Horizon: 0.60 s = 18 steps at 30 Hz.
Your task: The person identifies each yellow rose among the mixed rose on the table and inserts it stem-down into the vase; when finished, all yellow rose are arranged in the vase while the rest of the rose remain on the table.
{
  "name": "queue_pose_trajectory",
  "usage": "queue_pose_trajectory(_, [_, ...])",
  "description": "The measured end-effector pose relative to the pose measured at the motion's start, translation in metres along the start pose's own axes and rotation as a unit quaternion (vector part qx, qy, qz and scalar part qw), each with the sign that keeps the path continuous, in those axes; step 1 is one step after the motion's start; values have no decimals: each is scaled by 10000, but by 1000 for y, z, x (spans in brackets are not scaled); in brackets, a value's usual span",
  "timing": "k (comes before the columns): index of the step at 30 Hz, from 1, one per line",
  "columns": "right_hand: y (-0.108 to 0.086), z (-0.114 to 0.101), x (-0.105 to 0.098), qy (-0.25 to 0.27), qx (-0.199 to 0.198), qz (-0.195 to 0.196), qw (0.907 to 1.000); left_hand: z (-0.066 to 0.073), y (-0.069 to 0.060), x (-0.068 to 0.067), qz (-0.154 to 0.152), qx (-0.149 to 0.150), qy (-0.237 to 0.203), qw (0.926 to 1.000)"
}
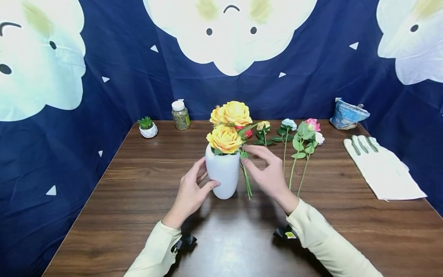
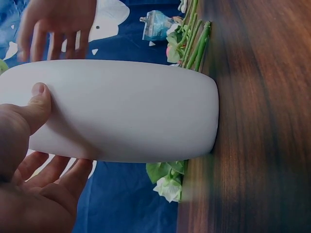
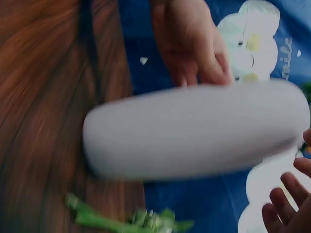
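A white vase (image 1: 223,175) stands upright on the table, with yellow roses (image 1: 225,139) rising from its mouth. My left hand (image 1: 191,190) holds the vase from the left; in the left wrist view its thumb (image 2: 40,104) lies across the near side and the fingers reach round the other side. Close to the vase's right rim is my right hand (image 1: 264,169), its fingers loosely extended. In the right wrist view those fingers (image 3: 286,204) are spread, with nothing seen between them. Partly hidden behind the vase is a red rose (image 1: 247,133), and green stems (image 1: 247,184) show beside it.
Loose flowers lie at the right: a small yellow one (image 1: 263,126), a blue one (image 1: 288,124), a pink one (image 1: 313,124) and a white one (image 1: 319,138). Farther right are gloves (image 1: 384,173) and a blue bag (image 1: 347,115). A succulent (image 1: 148,129) and a jar (image 1: 180,116) stand back left.
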State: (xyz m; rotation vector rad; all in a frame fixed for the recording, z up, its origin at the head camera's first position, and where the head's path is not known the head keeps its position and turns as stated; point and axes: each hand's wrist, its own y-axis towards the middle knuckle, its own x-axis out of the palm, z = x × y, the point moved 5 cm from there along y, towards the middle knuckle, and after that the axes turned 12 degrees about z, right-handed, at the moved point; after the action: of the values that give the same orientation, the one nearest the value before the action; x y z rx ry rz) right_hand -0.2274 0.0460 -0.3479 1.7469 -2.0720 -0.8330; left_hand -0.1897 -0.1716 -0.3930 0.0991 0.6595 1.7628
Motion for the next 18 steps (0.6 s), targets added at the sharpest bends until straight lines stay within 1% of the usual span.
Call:
queue_pose_trajectory(4, [12, 19, -22, 349, 571, 264, 9974, 0, 1, -2, -62, -64, 47, 9999])
queue_pose_trajectory(6, [20, 31, -34, 512, 958, 426, 9932, 0, 1, -2, -78, -77, 41, 9999])
queue_pose_trajectory(8, [28, 42, -44, 570, 1254, 516, 9891, 0, 2, -2, -63, -70, 23, 10000])
queue_pose_trajectory(11, [38, 60, -55, 689, 1742, 482, 9811, 0, 2, -2, -34, -41, -3, 10000])
queue_pose_trajectory(13, [43, 72, -60, 736, 2049, 378, 9753, 1, 2, -2, -27, -23, -13, 10000])
queue_pose_trajectory(18, [50, 99, -62, 671, 2743, 25, 9593, 2, 2, -1, -18, 11, -9, 10000])
